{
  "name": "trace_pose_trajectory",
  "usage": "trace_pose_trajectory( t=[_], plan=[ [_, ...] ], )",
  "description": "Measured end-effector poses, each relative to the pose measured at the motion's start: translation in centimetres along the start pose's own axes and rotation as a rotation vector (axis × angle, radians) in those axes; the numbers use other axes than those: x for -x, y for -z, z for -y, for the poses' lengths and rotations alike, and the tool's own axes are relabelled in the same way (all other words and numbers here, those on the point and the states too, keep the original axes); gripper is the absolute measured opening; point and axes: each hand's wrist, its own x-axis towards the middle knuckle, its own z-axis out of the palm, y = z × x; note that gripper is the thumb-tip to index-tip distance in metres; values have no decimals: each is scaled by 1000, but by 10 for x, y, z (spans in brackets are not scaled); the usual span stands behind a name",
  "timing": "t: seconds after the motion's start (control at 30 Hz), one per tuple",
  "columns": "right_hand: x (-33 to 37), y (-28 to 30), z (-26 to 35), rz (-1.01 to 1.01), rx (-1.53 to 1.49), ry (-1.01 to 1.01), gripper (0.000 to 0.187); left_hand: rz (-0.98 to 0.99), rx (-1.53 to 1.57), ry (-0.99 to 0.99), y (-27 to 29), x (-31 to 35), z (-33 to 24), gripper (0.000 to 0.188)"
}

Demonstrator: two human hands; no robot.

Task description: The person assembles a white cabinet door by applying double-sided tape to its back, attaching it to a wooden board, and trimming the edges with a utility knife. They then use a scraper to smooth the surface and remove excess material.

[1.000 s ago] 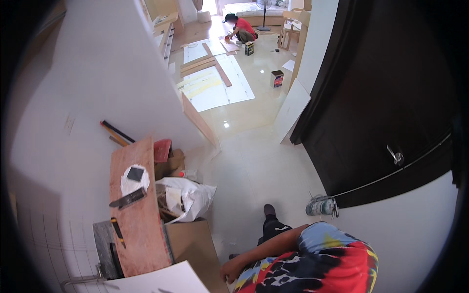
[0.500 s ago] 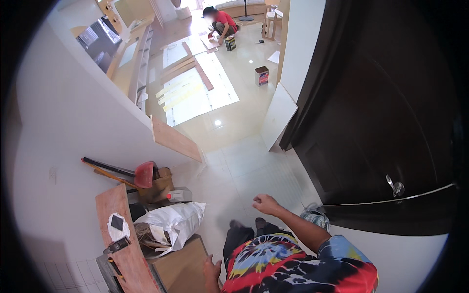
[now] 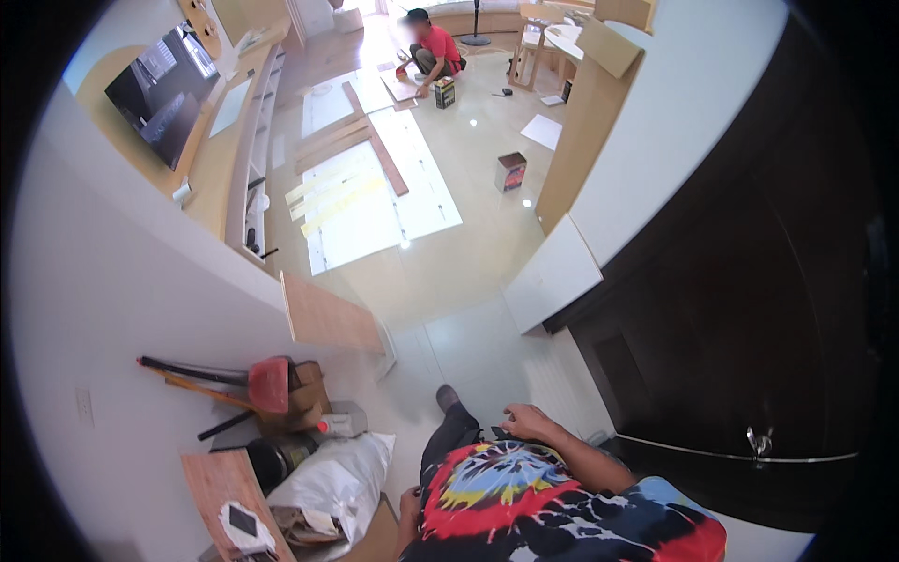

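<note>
My right hand [image 3: 527, 421] hangs in front of my waist, its fingers loosely bent and somewhat apart, with nothing visible in them. At my left side, my left hand [image 3: 409, 506] is partly hidden against my body, and its fingers do not show clearly. It is nearest to a white sack [image 3: 339, 487] with brownish material at its mouth. Next to the sack stands a pale jug with a red cap [image 3: 342, 423]. A reddish board [image 3: 223, 487] carries a white cloth-like thing with a dark rectangle on it.
Ahead, a person in a red shirt [image 3: 438, 45] crouches beside white panels [image 3: 356, 211] on the floor. A metal can [image 3: 511, 171] stands farther right. Boards lean at both sides of the passage: a wooden one [image 3: 328, 314] left, a white one [image 3: 557, 272] right, near a dark door [image 3: 721, 309].
I have moved forward, and my view has tilted up a little. The sack and boards sit lower in the picture. My right hand has drawn closer to my waist; one foot is now in front.
</note>
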Motion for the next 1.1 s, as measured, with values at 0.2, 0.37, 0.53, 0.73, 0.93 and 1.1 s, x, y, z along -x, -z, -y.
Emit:
trace_pose_trajectory(
  t=[0.2,0.37,0.53,0.73,0.93,1.1],
  plan=[
    [-86,63,54,183,25,151,55,-212,174,87,79,-149,-75,53],
    [-187,53,71,580,13,350,56,-366,188,-14,150,-210,-162,49],
    [-247,119,115,549,185,526,50,-544,250,36,138,-227,-159,45],
    [-261,158,137,761,222,547,65,-516,652,388,33,-157,-210,47],
    [-277,106,137,1174,708,623,64,-556,698,492,-96,-70,-183,48],
    [-249,89,117,1129,584,781,38,-583,262,219,-248,-57,-96,48]
  ],
)
